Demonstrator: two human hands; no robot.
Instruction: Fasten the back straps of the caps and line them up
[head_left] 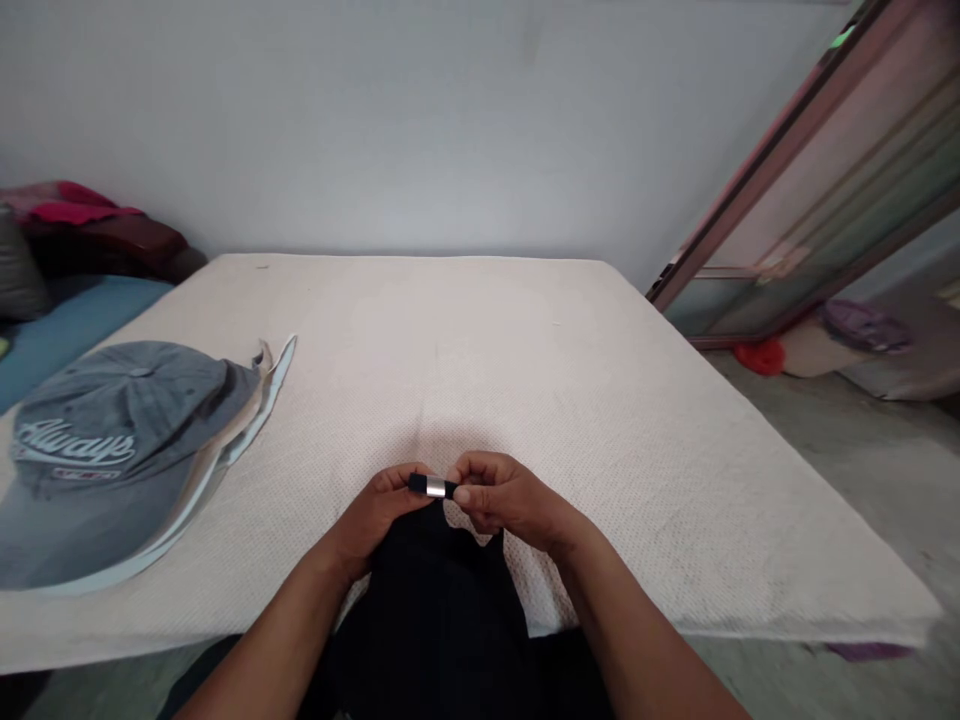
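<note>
Near the front edge of the cloth-covered table, my left hand point(382, 510) and my right hand point(499, 490) face each other. Between them runs a short black strap point(418, 483) with a silver metal buckle point(436, 487). My left fingers pinch the strap's left end, and my right thumb and fingers pinch it just right of the buckle. A dark fabric item point(442, 600), joined to the strap, hangs below my hands over my lap. Its full shape is hard to tell against the dark clothing.
Stacked caps lie at the table's left, a grey one point(142, 430) on top with white lettering. The table point(465, 340) has a white textured cloth. Behind it is a wall. A glass-panelled frame point(780, 150) and a red item point(760, 356) are at the right.
</note>
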